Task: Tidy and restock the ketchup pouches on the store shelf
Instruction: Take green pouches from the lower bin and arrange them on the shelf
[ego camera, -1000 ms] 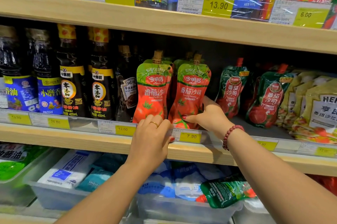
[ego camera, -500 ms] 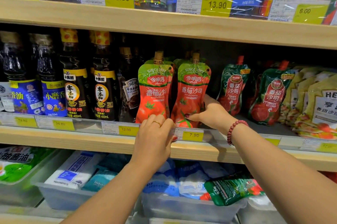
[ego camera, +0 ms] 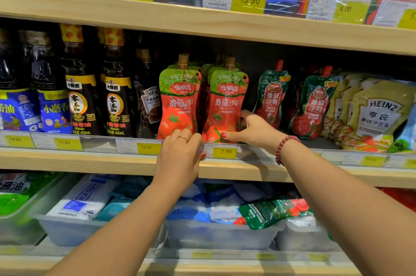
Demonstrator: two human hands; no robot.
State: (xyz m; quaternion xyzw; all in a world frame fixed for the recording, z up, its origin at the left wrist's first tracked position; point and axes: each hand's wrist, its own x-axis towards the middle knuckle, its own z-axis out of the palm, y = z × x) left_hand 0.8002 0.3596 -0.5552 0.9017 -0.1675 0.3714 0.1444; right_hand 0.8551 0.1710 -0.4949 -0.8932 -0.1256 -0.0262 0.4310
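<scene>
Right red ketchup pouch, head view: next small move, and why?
Probably nudge the right red pouch leftward to stand square beside the left red pouch. The right hand pinches its lower right edge, the left hand rests at the rail under the left one, and a dark gap shows between the two pouches.

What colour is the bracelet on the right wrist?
Dark red beads: the bracelet, clearest in the head view, the only one.

Glossy plastic ketchup pouches (ego camera: 226, 104); matt pale wood shelf (ego camera: 90, 162); glossy glass bottles (ego camera: 80, 86).
</scene>
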